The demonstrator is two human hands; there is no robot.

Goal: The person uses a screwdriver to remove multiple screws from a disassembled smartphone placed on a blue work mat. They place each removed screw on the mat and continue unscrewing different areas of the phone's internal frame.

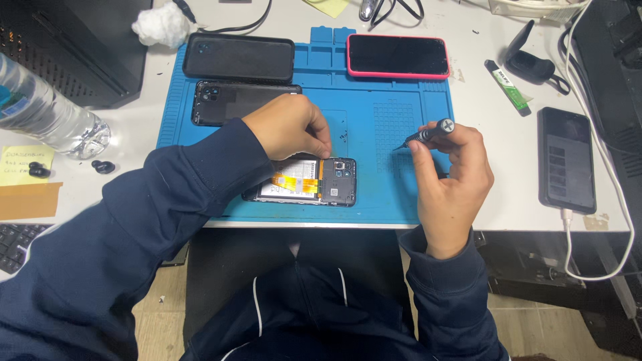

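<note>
Fingers of the left hand (291, 127) pinched the open phone (314, 182); the right hand (449, 175) gripped a screwdriver (425, 134) beside it. Tiny screws might roll away if the tip slipped.

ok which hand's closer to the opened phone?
Left. The left hand rests on the opened phone's top edge; the right hand is off to its right, holding a screwdriver.

Blue work mat (394, 194), pink-rimmed phone (397, 56) — black screen, yellow sticky note (23, 165), navy sleeves (160, 220) — white-striped.
</note>
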